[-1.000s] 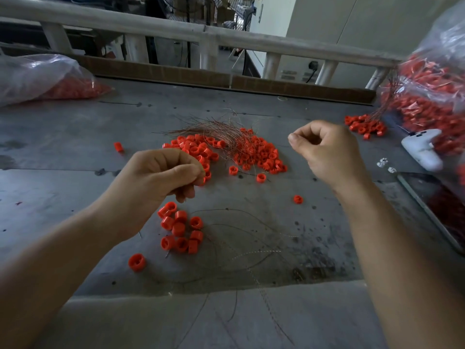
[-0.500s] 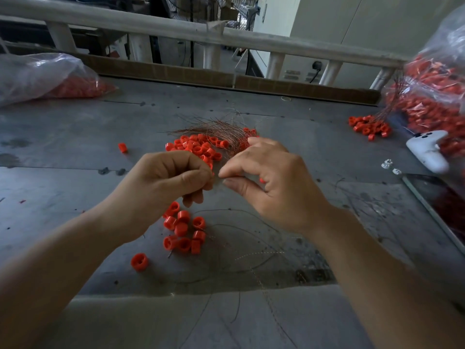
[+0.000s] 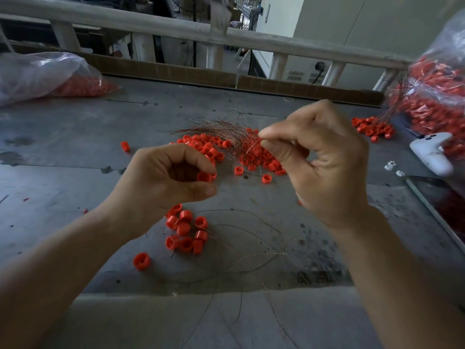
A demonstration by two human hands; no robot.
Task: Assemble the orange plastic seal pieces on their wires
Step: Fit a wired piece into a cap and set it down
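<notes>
**Orange seal (image 3: 205,177) in the left grip (image 3: 163,180), wire (image 3: 253,144) in the right grip (image 3: 324,167)**

The seal is held between the curled thumb and fingertips of the left grip, above the table (image 3: 75,152). The thin wire is pinched by the thumb and forefinger of the right grip, raised nearby but apart. Behind both, a pile (image 3: 256,159) of seals is overlain by a copper bundle (image 3: 219,129). A small cluster (image 3: 186,233) lies below the left grip. A left bag (image 3: 37,76) and a right bag (image 3: 432,96) are set at the table's edges, with a white controller (image 3: 430,152) beside the latter.

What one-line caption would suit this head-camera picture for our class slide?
Left hand holds an orange seal piece while the right hand pinches a thin wire above the loose pile.
</notes>
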